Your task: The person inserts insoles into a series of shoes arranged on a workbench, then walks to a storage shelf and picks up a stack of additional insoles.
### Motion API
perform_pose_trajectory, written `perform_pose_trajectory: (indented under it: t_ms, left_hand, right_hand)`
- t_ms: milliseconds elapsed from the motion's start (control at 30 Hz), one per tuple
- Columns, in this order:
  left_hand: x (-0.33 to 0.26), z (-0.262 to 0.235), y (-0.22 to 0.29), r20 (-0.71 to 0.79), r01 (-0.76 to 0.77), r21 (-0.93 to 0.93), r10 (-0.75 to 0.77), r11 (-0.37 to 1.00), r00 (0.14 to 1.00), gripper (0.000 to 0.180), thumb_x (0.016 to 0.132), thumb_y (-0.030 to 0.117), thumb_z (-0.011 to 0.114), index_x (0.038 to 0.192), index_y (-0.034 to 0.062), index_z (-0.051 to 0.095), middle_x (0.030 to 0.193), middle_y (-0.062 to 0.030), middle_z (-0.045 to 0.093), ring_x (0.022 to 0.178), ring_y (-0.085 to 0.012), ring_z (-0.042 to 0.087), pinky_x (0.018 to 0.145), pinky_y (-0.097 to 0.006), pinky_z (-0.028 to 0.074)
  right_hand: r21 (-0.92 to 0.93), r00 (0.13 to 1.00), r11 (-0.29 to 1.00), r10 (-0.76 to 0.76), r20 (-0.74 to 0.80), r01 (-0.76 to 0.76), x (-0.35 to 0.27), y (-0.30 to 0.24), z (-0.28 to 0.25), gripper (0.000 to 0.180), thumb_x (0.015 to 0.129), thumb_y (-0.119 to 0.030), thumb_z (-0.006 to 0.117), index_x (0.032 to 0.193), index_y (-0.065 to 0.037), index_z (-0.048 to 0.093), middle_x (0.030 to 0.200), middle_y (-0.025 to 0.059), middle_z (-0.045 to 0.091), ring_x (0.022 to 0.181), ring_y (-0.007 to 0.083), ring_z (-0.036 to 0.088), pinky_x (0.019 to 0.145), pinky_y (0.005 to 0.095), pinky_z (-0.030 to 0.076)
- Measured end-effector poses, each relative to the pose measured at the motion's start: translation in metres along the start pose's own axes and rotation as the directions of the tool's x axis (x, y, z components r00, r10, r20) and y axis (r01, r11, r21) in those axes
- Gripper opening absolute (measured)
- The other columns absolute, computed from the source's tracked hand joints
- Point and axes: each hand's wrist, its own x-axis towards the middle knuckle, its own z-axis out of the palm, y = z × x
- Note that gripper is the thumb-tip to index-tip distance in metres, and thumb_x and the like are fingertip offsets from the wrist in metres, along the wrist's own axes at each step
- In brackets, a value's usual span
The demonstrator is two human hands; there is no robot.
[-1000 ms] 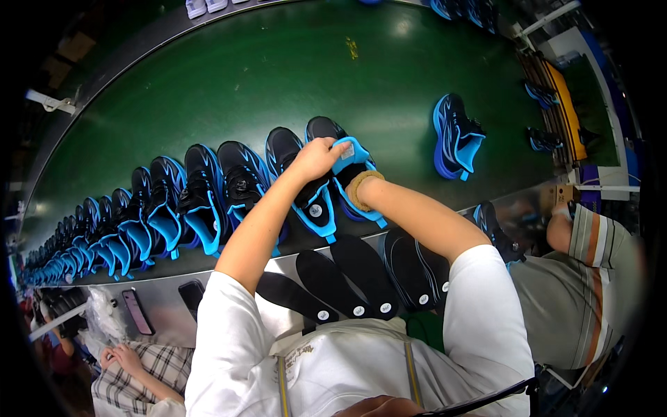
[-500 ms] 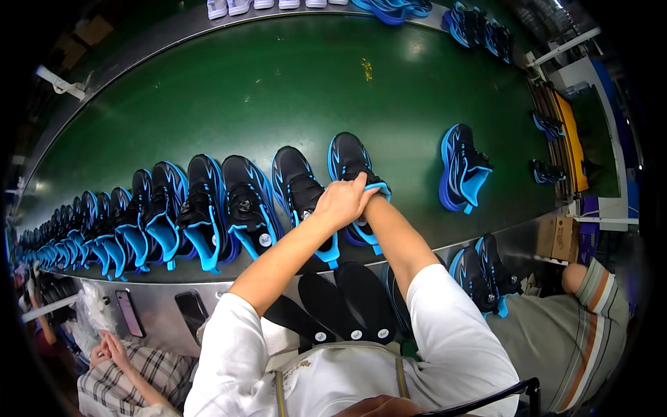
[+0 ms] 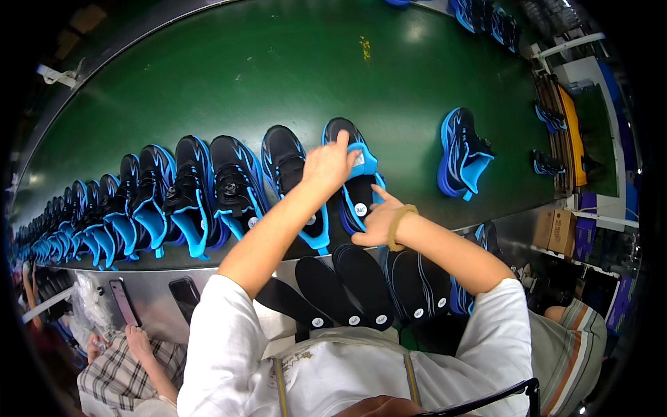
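The left hand (image 3: 328,165) pinches the blue tongue of the shoe (image 3: 356,177) at the right end of the row (image 3: 160,198), pulling the opening wide; the right hand (image 3: 379,219) lies open, fingers spread, against the shoe's heel at 5 o'clock of it, gripping nothing that can be seen; an insole (image 3: 358,201) sits in the mouth of the shoe, black with a small round white sticker. To do this well, I judge, keep the tongue lifted clear, press the insole flat from heel to toe so no edge curls, and steady the shoe so it stays in line on the green belt (image 3: 243,76).

Spare insoles (image 3: 361,285) fan out at 6 o'clock below the hands, on the steel ledge; each is black and carries a round white sticker near its lower end. A lone shoe (image 3: 462,153) lies at 3 o'clock, well apart from the row. A small yellow mark (image 3: 364,47) sits on the belt at 12 o'clock. Brown cartons (image 3: 559,231) stand at 4 o'clock by the belt's edge; a long orange strip (image 3: 571,132) lies beyond at 3 o'clock. A white tag (image 3: 359,159) shows on the tongue.
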Motion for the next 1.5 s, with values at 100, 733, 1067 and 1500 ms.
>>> perform_pose_trajectory:
  t_ms: [100,733,1067,1500]
  left_hand:
    - [0.001,0.007,0.000,-0.106,-0.408,0.357,0.471,0.840,0.876,0.023,0.072,0.025,0.054,0.081,0.0076,0.043,0.060,-0.0078,0.053,0.055,-0.0248,0.054,0.052,-0.034,0.041]
    - [-0.020,-0.010,-0.006,0.198,-0.455,0.553,0.420,0.698,0.886,0.015,0.067,0.016,0.054,0.065,0.0054,0.043,0.055,-0.0067,0.050,0.048,-0.0210,0.051,0.047,-0.034,0.038]
    - [-0.016,0.007,0.010,0.375,-0.466,0.777,0.283,0.422,0.882,0.010,0.068,0.015,0.047,0.069,0.0056,0.051,0.061,-0.0064,0.056,0.054,-0.0186,0.056,0.048,-0.030,0.039]
    - [-0.012,-0.038,-0.013,0.294,0.201,-0.508,-0.051,0.838,0.954,0.022,0.077,0.020,0.040,0.068,0.0005,0.045,0.059,-0.0066,0.046,0.051,-0.0146,0.043,0.049,-0.028,0.036]
  right_hand:
    - [0.113,0.997,0.992,0.063,-0.033,-0.059,0.023,-0.003,0.011,0.066,0.074,-0.048,0.017,0.086,-0.002,0.062,0.088,0.0165,0.058,0.097,0.0217,0.049,0.100,0.0406,-0.003]
    - [0.242,0.187,0.935,0.198,-0.962,0.257,0.009,-0.019,0.105,0.012,0.069,-0.014,0.056,0.075,-0.003,0.056,0.084,0.0082,0.056,0.095,0.0211,0.047,0.084,0.0387,0.033]
    - [0.403,0.832,0.915,0.230,-0.504,-0.009,0.042,-0.011,0.043,0.038,0.071,-0.023,0.048,0.105,-0.007,0.052,0.099,0.0116,0.056,0.107,0.0280,0.043,0.096,0.0520,-0.002]
    - [0.782,-0.082,0.612,0.791,-0.606,0.119,0.002,0.146,0.173,0.028,0.069,-0.020,0.060,0.092,-0.005,0.055,0.088,0.0190,0.053,0.081,0.0347,0.051,0.071,0.0384,0.041]
